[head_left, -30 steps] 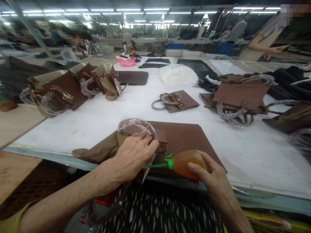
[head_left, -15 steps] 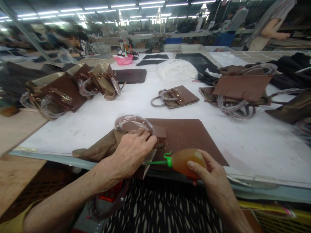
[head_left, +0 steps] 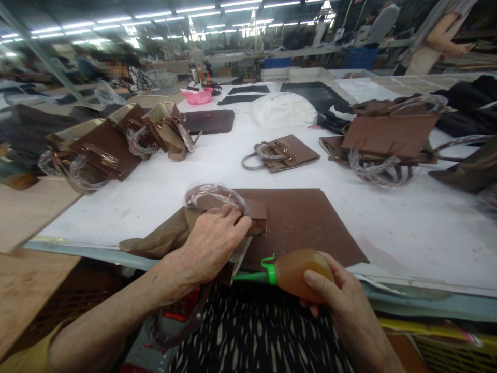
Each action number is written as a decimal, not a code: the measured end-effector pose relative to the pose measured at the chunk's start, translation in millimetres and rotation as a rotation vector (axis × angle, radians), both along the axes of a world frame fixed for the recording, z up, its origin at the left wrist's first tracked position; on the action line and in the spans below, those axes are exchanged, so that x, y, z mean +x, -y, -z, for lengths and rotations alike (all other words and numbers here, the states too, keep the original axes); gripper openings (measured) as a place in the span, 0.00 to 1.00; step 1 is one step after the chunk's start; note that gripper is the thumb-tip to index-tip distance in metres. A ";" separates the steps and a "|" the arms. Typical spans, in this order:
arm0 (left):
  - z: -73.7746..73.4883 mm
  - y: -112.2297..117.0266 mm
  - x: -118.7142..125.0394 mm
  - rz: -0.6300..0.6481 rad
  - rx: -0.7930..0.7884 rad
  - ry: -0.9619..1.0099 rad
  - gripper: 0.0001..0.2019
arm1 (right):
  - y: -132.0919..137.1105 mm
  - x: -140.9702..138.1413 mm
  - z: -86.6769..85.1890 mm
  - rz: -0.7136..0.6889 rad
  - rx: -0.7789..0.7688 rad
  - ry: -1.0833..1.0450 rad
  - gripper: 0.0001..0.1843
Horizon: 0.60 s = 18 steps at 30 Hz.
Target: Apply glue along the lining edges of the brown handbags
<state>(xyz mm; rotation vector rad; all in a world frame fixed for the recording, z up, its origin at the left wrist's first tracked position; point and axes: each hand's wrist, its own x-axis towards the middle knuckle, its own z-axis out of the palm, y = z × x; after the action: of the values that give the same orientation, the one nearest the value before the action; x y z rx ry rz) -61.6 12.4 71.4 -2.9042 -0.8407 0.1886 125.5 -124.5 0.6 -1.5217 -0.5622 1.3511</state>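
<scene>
A brown handbag lies at the front edge of the white table, its dark brown panel flat and its olive lining pulled out to the left. My left hand is closed on the bag's upper edge, beside a plastic-wrapped handle. In my right hand is a squeeze bottle of amber liquid with a green cap. Its thin green nozzle points left, with the tip at the bag's edge below my left hand. Another wrapped handle hangs below the table edge.
Several brown handbags stand at the left. One small handbag lies mid-table, and more bags are piled at the right. Farther back are a white plastic bag and a pink basket. Other people are in the background.
My right hand has lowered the squeeze bottle slightly, and its nozzle tip sits lower along the bag's edge. My left hand keeps its grip on the handbag.
</scene>
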 end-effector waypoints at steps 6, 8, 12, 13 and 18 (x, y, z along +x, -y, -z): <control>-1.5 1.2 0.4 -0.007 0.005 0.008 0.05 | 0.2 2.0 11.9 0.099 -0.008 -0.102 0.23; -1.9 1.6 0.6 -0.006 0.002 0.007 0.05 | -0.9 -0.4 11.0 0.119 -0.011 -0.120 0.22; -1.0 1.7 0.3 -0.004 0.013 0.007 0.05 | -2.0 -4.9 8.7 0.119 -0.009 -0.133 0.22; -0.6 1.7 0.2 -0.003 0.017 0.009 0.05 | -2.0 -5.6 8.5 0.118 -0.010 -0.139 0.22; -0.3 1.7 0.1 0.003 0.017 0.029 0.06 | 0.0 -8.0 8.6 0.106 -0.015 -0.153 0.23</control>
<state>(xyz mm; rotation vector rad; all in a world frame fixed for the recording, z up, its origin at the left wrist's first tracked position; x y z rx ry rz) -61.5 10.7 71.7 -2.8991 -0.8384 0.1383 117.5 -124.6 -8.0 -1.4252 -0.3710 1.3783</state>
